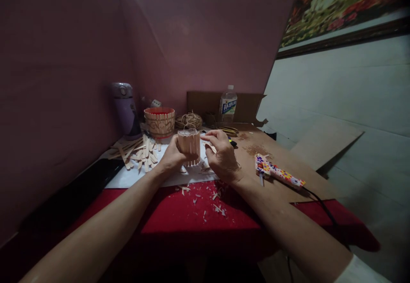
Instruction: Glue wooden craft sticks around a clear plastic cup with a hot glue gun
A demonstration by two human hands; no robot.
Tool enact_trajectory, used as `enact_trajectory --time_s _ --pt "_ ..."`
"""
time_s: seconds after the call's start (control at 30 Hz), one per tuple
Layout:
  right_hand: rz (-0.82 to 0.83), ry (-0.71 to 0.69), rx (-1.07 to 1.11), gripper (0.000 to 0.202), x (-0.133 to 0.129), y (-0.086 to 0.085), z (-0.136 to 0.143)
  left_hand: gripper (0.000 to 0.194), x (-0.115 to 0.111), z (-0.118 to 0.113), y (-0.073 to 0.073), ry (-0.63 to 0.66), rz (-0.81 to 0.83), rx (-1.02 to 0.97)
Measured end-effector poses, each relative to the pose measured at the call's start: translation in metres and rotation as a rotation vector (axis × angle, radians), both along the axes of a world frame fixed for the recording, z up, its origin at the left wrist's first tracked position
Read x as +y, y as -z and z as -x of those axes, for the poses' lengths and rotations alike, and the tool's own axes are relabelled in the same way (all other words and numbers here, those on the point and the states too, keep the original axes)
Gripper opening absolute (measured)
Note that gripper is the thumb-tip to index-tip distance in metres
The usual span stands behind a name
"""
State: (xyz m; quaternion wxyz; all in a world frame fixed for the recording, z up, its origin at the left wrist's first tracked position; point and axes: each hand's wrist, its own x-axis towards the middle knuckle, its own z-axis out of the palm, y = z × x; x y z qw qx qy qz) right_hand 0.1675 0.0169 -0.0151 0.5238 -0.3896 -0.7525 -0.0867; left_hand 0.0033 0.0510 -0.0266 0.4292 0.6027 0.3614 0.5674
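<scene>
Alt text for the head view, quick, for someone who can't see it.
The left hand holds a small stick-sided cup; the right hand is close by its right side, contact unclear. Loose sticks lie to the left, a floral glue gun to the right.

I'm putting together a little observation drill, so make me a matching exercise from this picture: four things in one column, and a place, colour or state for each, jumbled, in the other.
Column one
1. small stick-covered cup
2. glue gun
3. flask
4. loose wooden sticks

Column two
A. purple, standing upright
B. heaped, at least partly on the white paper
C. held in the left hand
D. flower-patterned, lying on the brown board

Right pairs: 1-C, 2-D, 3-A, 4-B.
</scene>
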Motion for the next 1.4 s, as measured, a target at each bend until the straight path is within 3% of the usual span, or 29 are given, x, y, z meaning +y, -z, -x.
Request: enact_trajectory --time_s 0.33,0.63,0.77,0.9,1.03,1.17,1.23,1.33,1.4 --pt "0.007 -0.020 0.040 0.031 0.001 0.000 0.001 0.073 0.005 0.003 0.003 0.041 0.021 0.079" --pt "0.275 -0.105 0.557 0.019 0.015 -0.005 -0.009 0.074 0.005 0.005 0.004 0.054 0.093 0.053" --pt "0.540 -0.311 0.569 0.050 0.017 -0.002 -0.006 0.074 0.001 0.003 0.002 0.067 0.070 0.041" --pt "0.675 -0.405 0.463 0.088 0.016 0.007 0.002 0.072 -0.003 -0.002 0.003 0.201 -0.029 0.059" --pt "0.686 -0.446 0.431 0.081 0.019 0.013 0.005 0.075 -0.001 -0.004 0.007 0.263 -0.037 0.089" --pt "0.616 -0.366 0.454 0.075 0.022 0.013 0.003 0.082 0.000 -0.002 0.006 0.371 0.007 0.049" --pt "0.560 -0.325 0.504 0.076 0.025 0.013 0.002 0.084 0.001 0.001 0.004 0.326 0.059 -0.010" --pt "0.522 -0.289 0.568 0.075 0.031 0.015 0.001 0.085 0.003 0.004 0.002 0.076 0.121 -0.046" --pt "0.534 -0.278 0.539 0.071 0.035 0.018 0.001 0.085 0.006 0.006 0.003 -0.021 0.134 -0.039"
